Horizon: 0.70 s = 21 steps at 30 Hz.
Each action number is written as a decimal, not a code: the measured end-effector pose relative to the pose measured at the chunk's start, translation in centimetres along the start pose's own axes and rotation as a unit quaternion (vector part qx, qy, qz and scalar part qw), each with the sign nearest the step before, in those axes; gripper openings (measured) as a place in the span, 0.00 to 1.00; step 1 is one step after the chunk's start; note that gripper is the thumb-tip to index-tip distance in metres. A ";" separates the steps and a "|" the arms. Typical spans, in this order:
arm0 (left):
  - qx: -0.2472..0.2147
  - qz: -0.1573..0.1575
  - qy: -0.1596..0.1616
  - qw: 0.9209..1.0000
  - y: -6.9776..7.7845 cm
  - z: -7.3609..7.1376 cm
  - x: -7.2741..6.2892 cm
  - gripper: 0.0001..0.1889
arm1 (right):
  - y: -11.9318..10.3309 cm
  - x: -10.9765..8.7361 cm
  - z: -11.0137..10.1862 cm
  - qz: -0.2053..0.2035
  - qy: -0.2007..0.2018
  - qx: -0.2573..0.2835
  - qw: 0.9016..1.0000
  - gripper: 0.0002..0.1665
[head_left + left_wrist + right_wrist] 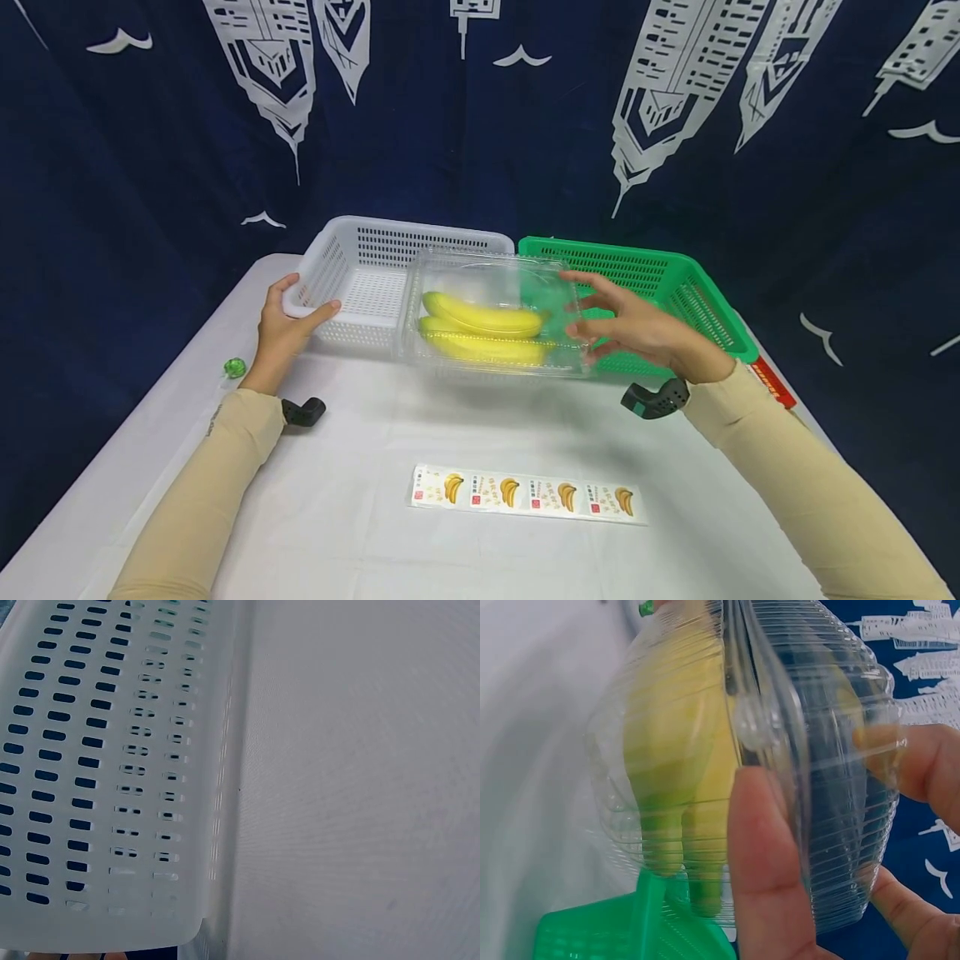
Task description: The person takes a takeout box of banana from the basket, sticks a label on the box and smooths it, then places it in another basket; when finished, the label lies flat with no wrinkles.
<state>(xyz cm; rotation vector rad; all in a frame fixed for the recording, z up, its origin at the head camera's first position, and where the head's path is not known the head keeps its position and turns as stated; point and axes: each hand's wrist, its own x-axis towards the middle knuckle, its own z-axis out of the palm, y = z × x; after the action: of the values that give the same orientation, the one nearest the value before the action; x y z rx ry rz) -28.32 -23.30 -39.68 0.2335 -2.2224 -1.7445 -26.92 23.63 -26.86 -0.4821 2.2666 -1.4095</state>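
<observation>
My right hand [633, 325] holds a clear plastic clamshell box [491, 271] by its right end, with several fingers spread along it. In the right wrist view the thumb [769, 862] presses near the seam and other fingers touch the far side. Inside the box lie yellow bananas [483, 317] with greenish tips. The box is raised in front of the baskets. My left hand [288, 333] grips the near left corner of a white plastic basket [337, 242], thumb over the rim. Only fingertips of that hand show at the bottom of the left wrist view.
A green basket [693, 275] stands right of the white one, partly behind the box. On the white table [337, 517] lies a strip of banana labels [528, 494]. A small green item [235, 367] is by the left forearm, a red strip [772, 382] at the right edge.
</observation>
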 end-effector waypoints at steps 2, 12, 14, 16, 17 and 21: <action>-0.001 0.001 -0.001 1.000 0.0 0.0 0.0 0.51 | 0.1 -0.6 0.1 -0.002 0.000 -0.001 1.000 0.53; 0.000 -0.002 0.004 1.000 -0.1 0.2 0.0 0.50 | 0.9 -3.2 0.6 -0.011 0.002 -0.016 1.000 0.54; -0.002 -0.001 0.004 1.000 0.0 0.2 0.0 0.50 | 1.3 -3.7 0.7 -0.018 -0.001 -0.018 1.000 0.53; -0.001 0.000 0.005 1.000 0.0 0.2 0.0 0.50 | 1.6 -4.2 0.8 -0.025 -0.003 -0.015 1.000 0.53; -0.001 0.001 0.006 1.000 0.0 0.2 0.0 0.50 | 1.8 -4.4 0.9 -0.028 -0.004 -0.013 1.000 0.54; -0.003 0.000 0.007 1.000 0.0 0.2 0.0 0.50 | 2.4 -5.3 1.3 -0.039 -0.007 -0.006 0.999 0.55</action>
<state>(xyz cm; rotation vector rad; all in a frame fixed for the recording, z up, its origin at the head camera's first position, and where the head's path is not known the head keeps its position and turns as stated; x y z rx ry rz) -28.39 -23.10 -39.67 0.2422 -2.2072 -1.7444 -21.89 26.37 -28.64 -0.5877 2.2696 -1.4256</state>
